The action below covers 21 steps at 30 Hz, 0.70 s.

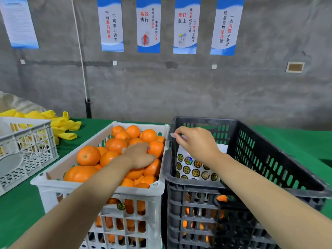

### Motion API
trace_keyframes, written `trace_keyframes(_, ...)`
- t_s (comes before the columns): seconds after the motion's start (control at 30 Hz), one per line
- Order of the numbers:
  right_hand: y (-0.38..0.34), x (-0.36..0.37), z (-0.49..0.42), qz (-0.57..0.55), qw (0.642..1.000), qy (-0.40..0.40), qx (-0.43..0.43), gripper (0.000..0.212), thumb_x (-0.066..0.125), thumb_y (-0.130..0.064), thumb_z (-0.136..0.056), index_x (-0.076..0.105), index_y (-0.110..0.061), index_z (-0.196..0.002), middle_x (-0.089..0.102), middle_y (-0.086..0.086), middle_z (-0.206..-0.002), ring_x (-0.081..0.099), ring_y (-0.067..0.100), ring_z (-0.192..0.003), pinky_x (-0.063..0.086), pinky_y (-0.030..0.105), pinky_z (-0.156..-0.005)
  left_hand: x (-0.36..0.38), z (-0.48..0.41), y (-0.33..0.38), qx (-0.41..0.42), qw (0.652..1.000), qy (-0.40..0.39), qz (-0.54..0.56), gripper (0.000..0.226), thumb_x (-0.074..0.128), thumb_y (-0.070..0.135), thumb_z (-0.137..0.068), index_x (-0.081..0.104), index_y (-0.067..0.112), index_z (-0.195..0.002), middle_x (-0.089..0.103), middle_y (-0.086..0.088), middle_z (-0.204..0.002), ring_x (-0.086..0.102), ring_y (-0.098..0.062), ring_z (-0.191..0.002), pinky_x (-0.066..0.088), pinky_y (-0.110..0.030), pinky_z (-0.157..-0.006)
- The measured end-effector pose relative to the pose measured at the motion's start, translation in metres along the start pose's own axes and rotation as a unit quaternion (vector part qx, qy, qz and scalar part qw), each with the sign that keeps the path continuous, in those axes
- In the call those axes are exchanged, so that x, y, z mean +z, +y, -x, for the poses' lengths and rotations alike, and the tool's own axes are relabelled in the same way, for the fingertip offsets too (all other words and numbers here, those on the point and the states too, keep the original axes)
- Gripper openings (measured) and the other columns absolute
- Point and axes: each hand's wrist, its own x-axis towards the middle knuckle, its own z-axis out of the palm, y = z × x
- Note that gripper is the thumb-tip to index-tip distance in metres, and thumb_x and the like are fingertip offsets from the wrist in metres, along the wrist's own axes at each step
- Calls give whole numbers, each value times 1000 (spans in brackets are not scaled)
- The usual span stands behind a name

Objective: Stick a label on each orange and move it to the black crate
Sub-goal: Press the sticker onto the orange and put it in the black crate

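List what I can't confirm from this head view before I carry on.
Head view only:
Whether the left hand grips one or only rests on the oranges: its back hides the fingers.
Print on the label pinched by the right hand: too small, blurred.
Fruit count in the black crate: the label sheet and the crate's wall hide it.

We see only arms and hands: the left hand [139,155] and right hand [195,139] are bare, and the left forearm [86,193] and right forearm [260,186] run bare, looking long and thickening toward the view's bottom edge
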Motion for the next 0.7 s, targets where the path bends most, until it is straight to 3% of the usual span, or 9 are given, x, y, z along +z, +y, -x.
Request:
trace_keyframes(0.13, 2, 1, 2, -15, 999, -50, -1, 26, 49, -39, -102, 69, -22, -100, 68, -5, -71, 59, 14, -59, 49, 32, -54, -5, 10, -7, -1, 999, -43, 22, 48, 57, 51, -78, 54, 34, -124, 52, 0, -125, 51, -25, -115, 43, -45, -102)
trace_keyframes(0.27, 4, -4, 2, -12, 996, -91, 8, 29, 46, -41, -102, 68, -22, -102, 69, -3, -74, 60, 15, -64, 52, 35, -61, -7, 21, -11, 66, 994, -90, -18, 61, 70, 36, -83, 50, 30, -140, 56, 4, -126, 54, -15, -106, 46, -29, -84)
trace_keyframes(0.4, 1, -5, -2, -19, 997, -78, 16, 26, 49, -38, -101, 69, -21, -99, 69, -1, -73, 61, 19, -65, 52, 35, -62, -9, 22, -7, 101, 988, -99, -60, 65, 68, 38, -84, 46, 33, -145, 57, 3, -136, 56, -20, -117, 48, -39, -100)
trace_keyframes(0.6, -3, -5, 1, -11, 994, -111, 8, 26, 48, -40, -101, 69, -24, -97, 65, -6, -69, 58, 16, -64, 45, 31, -56, -16, 11, -4, 139, 963, -152, -171, 70, 56, 66, -89, 33, 41, -151, 49, 2, -148, 49, -24, -128, 41, -43, -107)
trace_keyframes(0.7, -4, -4, 0, -24, 994, -106, 14, 27, 49, -41, -101, 69, -24, -98, 67, -6, -72, 59, 15, -66, 51, 34, -62, -14, 0, 2, 150, 959, -168, -172, 67, 60, 65, -85, 43, 38, -144, 52, 6, -144, 51, -22, -124, 43, -44, -106)
